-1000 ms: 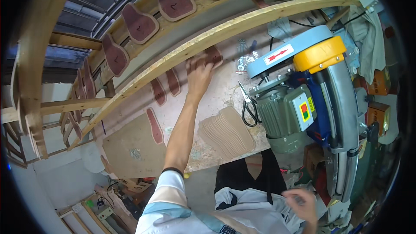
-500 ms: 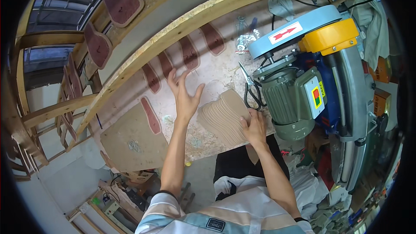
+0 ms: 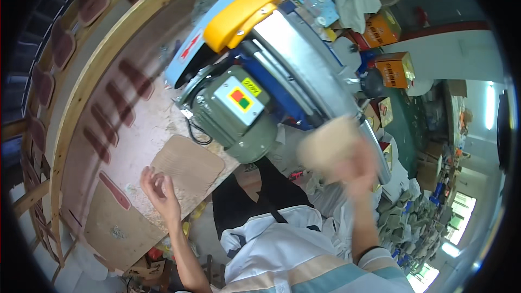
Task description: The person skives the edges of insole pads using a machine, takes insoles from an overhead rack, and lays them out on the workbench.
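Observation:
A fanned stack of flat tan insole-shaped pieces [image 3: 187,164] lies at the front edge of the workbench. Just left of it is my left hand [image 3: 160,191], fingers loosely curved, thumb apart, and nothing in it. Off to the right, past the machine's motor, my right hand [image 3: 358,169] grips one tan insole-shaped piece [image 3: 328,144]. Both that hand and its piece are smeared by motion. The belt machine [image 3: 239,97], with a green motor, a yellow and light-blue guard and a long metal body, stands between the stack and my right hand.
Dark red insole shapes [image 3: 135,80] lie on the pinkish bench, beside a brown board [image 3: 116,222]. A wooden rail [image 3: 81,76] curves along the far left. Orange boxes [image 3: 393,70] stand behind the machine. A heap of grey-green pieces [image 3: 412,217] lies at right.
The view has swung right. My right hand has left the stack and moved right with one tan piece. My left hand has come down beside the stack. The scissors no longer show.

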The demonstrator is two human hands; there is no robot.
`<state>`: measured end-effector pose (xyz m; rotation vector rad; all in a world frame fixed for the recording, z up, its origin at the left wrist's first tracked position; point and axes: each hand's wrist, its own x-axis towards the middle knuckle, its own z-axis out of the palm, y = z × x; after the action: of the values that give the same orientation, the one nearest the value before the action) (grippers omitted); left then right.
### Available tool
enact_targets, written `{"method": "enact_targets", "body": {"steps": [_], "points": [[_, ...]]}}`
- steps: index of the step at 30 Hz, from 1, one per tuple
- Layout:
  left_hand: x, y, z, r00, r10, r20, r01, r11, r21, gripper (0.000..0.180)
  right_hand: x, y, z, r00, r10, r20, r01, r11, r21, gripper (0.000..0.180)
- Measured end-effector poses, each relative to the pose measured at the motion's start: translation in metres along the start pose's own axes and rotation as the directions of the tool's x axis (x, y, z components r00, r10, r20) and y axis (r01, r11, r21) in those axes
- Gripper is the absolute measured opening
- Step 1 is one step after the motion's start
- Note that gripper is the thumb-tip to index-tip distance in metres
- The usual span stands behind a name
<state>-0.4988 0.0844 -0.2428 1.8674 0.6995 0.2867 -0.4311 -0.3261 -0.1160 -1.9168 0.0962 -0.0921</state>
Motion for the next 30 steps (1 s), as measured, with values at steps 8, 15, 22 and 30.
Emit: {"method": "enact_targets", "body": {"steps": [8,15,22,30], "points": [[-0.097,0.099,0.121,0.898,0.037,0.439,0.088,0.961,-0.261,0.033,0.096,0.049,-0.226,0.937,0.314,0.156,-0.251,0.911,-0.328,0.041],[-0.138,0.137,0.212,0.583,0.003,0.812,0.360,0.895,-0.262,0.030,0.098,0.033,-0.187,0.850,0.364,0.382,-0.168,0.873,-0.458,0.029],[-0.153,0.130,0.262,0.559,-0.221,0.799,0.510,0.852,-0.120,0.039,0.086,0.001,-0.192,0.944,0.228,0.238,-0.104,0.892,-0.440,0.020],[-0.101,0.133,0.114,0.727,0.175,0.664,0.034,0.957,-0.289,0.017,0.036,-0.010,-0.192,0.942,0.206,0.266,-0.114,0.939,-0.325,0.022]]}}
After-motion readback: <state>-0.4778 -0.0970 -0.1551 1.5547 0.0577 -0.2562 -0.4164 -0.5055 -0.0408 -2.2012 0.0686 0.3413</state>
